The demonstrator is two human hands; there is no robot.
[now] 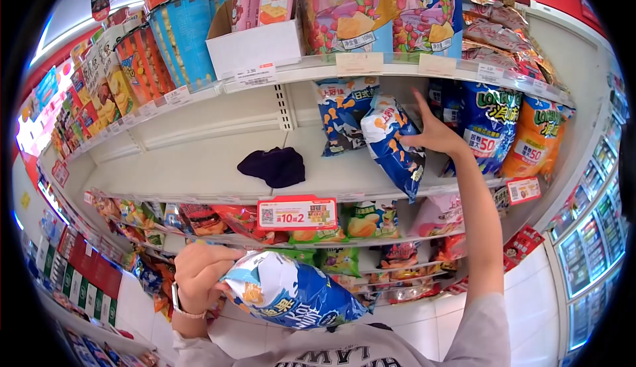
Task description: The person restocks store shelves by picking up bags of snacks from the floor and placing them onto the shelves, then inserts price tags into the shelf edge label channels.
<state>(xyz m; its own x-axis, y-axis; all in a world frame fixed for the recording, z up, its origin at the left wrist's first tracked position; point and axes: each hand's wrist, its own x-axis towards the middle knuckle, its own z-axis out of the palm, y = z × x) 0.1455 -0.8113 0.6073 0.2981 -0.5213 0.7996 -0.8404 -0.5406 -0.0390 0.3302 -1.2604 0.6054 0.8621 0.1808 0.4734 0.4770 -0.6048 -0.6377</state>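
Observation:
My left hand [204, 275], with a band on its wrist, pinches the top corner of a blue-and-white snack bag [295, 294] in front of my body, below the shelf. The bag lies tilted, its far end pointing right. On the shelf, a similar blue-and-white snack bag [397, 143] leans towards the shelf's front edge. My right hand [432, 127] is at that bag's right side, fingers spread and the thumb by the bag. Just left of it stands a dark blue snack bag [346, 116] with orange pictures. A crumpled dark cloth [273, 167] lies farther left on the same shelf.
Blue [487, 128] and orange chip bags [532, 135] stand at the shelf's right end. The upper shelf [318, 67] holds cups, a white box [255, 52] and large bags. A red-framed price sign [297, 213] hangs on the front edge, above lower shelves of snacks.

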